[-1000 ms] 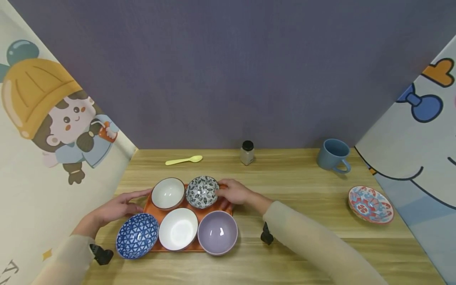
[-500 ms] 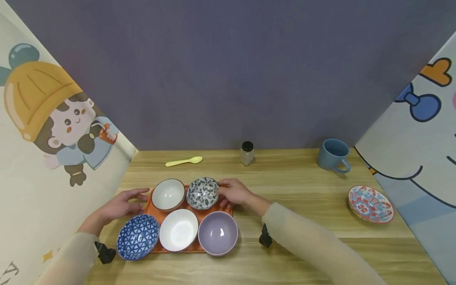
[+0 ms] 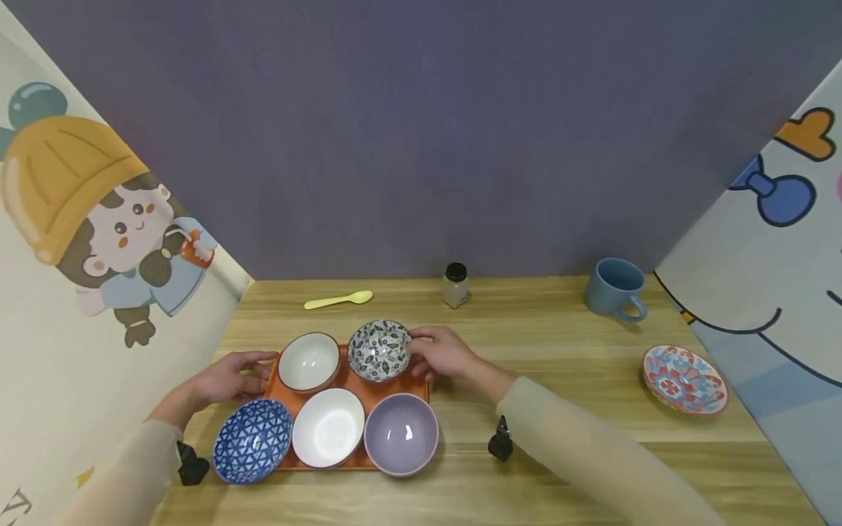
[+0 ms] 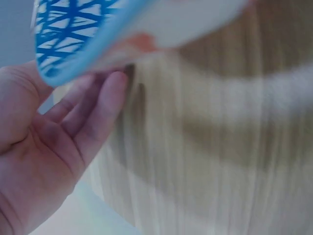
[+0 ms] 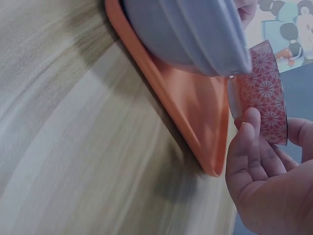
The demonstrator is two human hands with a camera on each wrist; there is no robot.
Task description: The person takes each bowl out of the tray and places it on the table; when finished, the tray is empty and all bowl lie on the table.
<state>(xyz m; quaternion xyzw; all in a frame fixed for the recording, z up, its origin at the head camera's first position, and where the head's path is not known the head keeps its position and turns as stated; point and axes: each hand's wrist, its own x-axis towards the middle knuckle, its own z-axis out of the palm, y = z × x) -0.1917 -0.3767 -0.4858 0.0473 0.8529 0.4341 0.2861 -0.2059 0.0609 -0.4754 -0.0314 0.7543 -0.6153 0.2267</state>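
Bench: wooden bench (image 3: 559,380), orange tray (image 3: 388,391) with five bowls.
Right hand (image 3: 444,354): grasping the patterned bowl (image 3: 378,351), tray's 1 o'clock corner.
Left hand (image 3: 226,378): released, fingers at tray's 9 o'clock edge.

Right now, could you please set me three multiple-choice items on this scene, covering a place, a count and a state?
1. Where is the yellow spoon?
A. on the tray
B. on the table behind the tray
C. in the mug

2. How many bowls are on the orange tray?
A. three
B. five
C. seven

3. What is the right hand doing?
A. gripping the leaf-patterned bowl
B. holding the blue mug
C. lying flat on the table

Answers: 1 B, it lies on the wood near the wall; 2 B, two behind, three in front; 3 A, fingers curl round its rim.
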